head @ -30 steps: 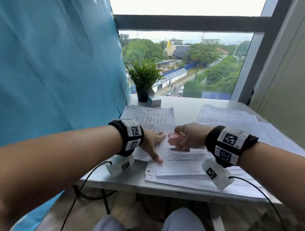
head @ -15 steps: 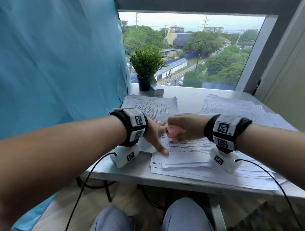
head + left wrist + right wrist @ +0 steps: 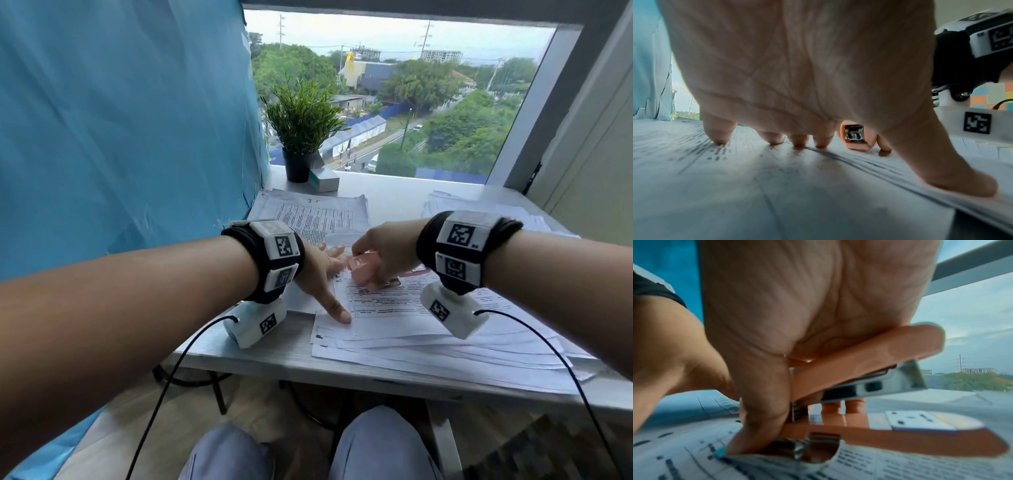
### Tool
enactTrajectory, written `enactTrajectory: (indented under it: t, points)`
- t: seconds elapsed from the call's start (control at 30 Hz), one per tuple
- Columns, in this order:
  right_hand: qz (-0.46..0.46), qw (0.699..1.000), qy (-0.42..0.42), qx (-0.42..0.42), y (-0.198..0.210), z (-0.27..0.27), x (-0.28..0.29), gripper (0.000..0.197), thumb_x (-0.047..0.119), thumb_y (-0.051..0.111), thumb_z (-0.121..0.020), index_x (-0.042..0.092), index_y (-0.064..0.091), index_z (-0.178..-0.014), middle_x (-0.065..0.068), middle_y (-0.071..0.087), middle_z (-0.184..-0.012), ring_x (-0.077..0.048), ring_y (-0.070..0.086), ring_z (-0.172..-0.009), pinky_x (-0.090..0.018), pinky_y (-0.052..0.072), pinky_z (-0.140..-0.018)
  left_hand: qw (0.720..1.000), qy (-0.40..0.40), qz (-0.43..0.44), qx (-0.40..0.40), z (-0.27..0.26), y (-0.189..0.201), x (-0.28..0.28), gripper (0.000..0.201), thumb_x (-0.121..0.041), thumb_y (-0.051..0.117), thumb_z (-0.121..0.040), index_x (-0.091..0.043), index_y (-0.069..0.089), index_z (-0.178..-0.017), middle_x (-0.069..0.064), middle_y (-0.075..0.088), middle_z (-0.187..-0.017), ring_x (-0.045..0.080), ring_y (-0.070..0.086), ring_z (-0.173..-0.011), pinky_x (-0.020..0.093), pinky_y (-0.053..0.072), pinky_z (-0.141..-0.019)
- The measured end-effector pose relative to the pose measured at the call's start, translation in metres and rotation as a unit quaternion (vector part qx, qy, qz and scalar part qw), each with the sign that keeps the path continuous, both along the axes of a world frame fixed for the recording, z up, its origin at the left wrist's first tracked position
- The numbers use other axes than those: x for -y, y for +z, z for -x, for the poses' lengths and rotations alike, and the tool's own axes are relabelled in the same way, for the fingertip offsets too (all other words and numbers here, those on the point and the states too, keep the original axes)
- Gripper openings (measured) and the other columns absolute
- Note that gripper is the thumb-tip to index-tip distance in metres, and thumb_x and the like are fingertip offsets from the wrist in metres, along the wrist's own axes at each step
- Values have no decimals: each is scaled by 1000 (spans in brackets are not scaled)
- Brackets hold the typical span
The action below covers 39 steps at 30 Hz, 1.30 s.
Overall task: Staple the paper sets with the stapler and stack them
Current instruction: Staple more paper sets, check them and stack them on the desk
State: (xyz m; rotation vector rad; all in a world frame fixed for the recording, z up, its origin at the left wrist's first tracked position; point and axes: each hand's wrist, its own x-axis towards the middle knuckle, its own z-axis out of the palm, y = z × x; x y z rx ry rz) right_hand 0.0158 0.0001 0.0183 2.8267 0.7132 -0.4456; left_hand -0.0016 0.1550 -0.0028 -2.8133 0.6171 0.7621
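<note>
A printed paper set (image 3: 394, 308) lies on top of a loose pile of sheets at the table's near edge. My left hand (image 3: 325, 274) lies flat on its left side, fingers straight, thumb (image 3: 953, 175) pressing the sheet edge. My right hand (image 3: 383, 253) grips a small orange stapler (image 3: 363, 270) over the set's top left corner. In the right wrist view the stapler (image 3: 869, 386) has its mouth open, its base resting on the paper (image 3: 900, 467). In the left wrist view the stapler's front (image 3: 854, 136) shows just past my fingertips.
A second sheaf of printed sheets (image 3: 315, 212) lies behind my left hand. More papers (image 3: 479, 212) spread at the back right. A potted plant (image 3: 301, 130) and a small box (image 3: 325, 180) stand by the window. A blue curtain (image 3: 120, 120) hangs on the left.
The head view has tilted down and closer. My right hand with the stapler has shifted slightly left toward the set's top left corner. My left hand stays pressed on the paper.
</note>
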Motion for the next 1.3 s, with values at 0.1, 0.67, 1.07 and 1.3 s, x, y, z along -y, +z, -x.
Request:
enactTrajectory:
  t: [0.1, 0.67, 1.07, 1.3]
  points:
    - [-43, 999, 8, -13, -6, -2, -2, 49, 37, 76, -76, 33, 55, -120, 8, 59, -89, -17, 56, -85, -27, 40, -72, 1000, 7, -9, 5, 3, 3, 1, 113, -79, 56, -71, -26, 3, -155, -6, -15, -161, 18, -15, -148, 50, -5, -117]
    - [-2, 894, 375, 246, -15, 19, 6, 47, 39, 68, -83, 18, 38, -113, -2, 69, -94, -23, 68, -81, -38, 54, -83, 999, -26, 3, -21, 6, 3, 7, 91, -74, 56, -76, -30, 26, -150, 2, 25, -158, 28, 10, -149, 51, 11, -118]
    - [-173, 980, -74, -69, -21, 11, 1, 22, 33, 71, -81, 28, 50, -84, 7, 62, -81, -11, 57, -69, -26, 43, -63, 999, -2, -40, 5, 2, 2, 5, 116, -80, 53, -71, -27, -6, -155, -3, -22, -160, 22, -16, -148, 50, -7, -117]
    - [-273, 945, -101, -150, -21, 3, 12, 20, 28, 74, -81, 24, 59, -94, 7, 65, -81, -8, 60, -68, -21, 45, -61, 999, -2, -32, 0, 0, 0, 4, 117, -79, 53, -73, -24, -13, -153, -3, -24, -159, 22, -18, -147, 48, -10, -116]
